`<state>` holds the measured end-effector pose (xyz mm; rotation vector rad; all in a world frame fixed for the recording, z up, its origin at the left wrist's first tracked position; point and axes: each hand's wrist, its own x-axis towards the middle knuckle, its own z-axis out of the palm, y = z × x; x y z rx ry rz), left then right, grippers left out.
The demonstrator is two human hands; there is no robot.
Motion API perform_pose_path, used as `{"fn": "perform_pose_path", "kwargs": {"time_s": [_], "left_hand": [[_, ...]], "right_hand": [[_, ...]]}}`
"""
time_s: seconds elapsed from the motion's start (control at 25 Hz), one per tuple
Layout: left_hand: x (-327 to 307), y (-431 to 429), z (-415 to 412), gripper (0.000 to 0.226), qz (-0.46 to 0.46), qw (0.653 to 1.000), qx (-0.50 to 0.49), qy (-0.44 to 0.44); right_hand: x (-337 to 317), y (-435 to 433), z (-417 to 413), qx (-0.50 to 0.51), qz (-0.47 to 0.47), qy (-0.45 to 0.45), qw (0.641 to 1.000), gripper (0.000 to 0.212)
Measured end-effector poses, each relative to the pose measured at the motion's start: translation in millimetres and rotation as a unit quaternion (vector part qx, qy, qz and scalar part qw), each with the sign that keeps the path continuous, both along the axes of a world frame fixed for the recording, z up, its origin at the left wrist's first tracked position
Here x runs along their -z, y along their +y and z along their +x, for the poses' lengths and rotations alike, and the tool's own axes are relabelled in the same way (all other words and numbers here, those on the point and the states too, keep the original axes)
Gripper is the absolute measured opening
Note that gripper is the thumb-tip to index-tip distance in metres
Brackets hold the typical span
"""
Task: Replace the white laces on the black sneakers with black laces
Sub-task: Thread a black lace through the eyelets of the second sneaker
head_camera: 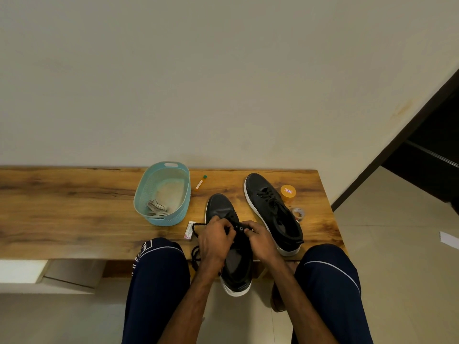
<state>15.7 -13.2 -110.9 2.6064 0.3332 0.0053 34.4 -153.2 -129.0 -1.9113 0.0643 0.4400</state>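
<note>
Head view: near sneaker lies toe-away on the wooden bench, heel overhanging toward the knees, probably to bring the eyelets within reach. Left hand fingers curl, pinching the black lace. Right hand fingers curl on the eyelet flap, apparently bracing it. White laces lie in the blue basket.

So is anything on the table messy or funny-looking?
Only a little. The near sneaker sticks its heel out past the table's front edge while the left hand and right hand work at its eyelets. A loop of black lace dangles off beside it. Nothing looks spilled or broken.
</note>
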Motion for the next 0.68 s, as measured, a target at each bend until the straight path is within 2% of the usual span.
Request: {"fn": "perform_pose_path", "kwargs": {"time_s": [0.16, 0.24, 0.32, 0.44, 0.48, 0.56, 0.6, 0.64, 0.68], "left_hand": [[3.4, -0.9, 1.9, 0.011, 0.014, 1.000, 0.022, -0.012], [5.5, -2.3, 0.1, 0.012, 0.021, 0.999, 0.032, -0.027], [8.0, -1.7, -0.9, 0.014, 0.012, 0.998, 0.042, -0.035], [8.8, -0.7, -4.4, 0.020, -0.008, 0.998, 0.055, -0.031], [9.7, -1.2, -8.0, 0.027, 0.009, 0.998, 0.061, -0.033], [12.6, 0.7, -19.5, 0.056, 0.044, 0.998, 0.034, -0.040], [13.6, 2.9, -26.0, 0.073, 0.048, 0.998, -0.003, -0.038], [14.2, 6.0, -31.1, 0.086, 0.039, 0.998, -0.046, -0.029], [15.3, 9.0, -34.8, 0.097, 0.009, 0.996, -0.090, -0.013]], "right_hand": [[-0.7, -0.8, -1.7, -0.003, 0.020, 0.013, 1.000, 0.026], [-1.0, -0.2, -2.7, 0.010, 0.083, 0.049, 0.995, 0.022], [-1.1, 2.4, -0.1, 0.043, 0.123, 0.077, 0.989, 0.027], [0.9, 11.0, 1.8, 0.095, 0.094, 0.026, 0.991, 0.012], [0.4, 16.3, 1.5, 0.105, 0.074, 0.008, 0.992, 0.011], [-5.4, 27.7, -1.0, 0.146, 0.060, -0.010, 0.987, 0.014], [-11.1, 29.0, -1.2, 0.185, 0.104, -0.018, 0.977, 0.014], [-20.2, 25.3, 0.4, 0.229, 0.195, -0.025, 0.953, 0.014], [-30.9, 15.6, 2.7, 0.265, 0.315, -0.027, 0.911, 0.013]]}}
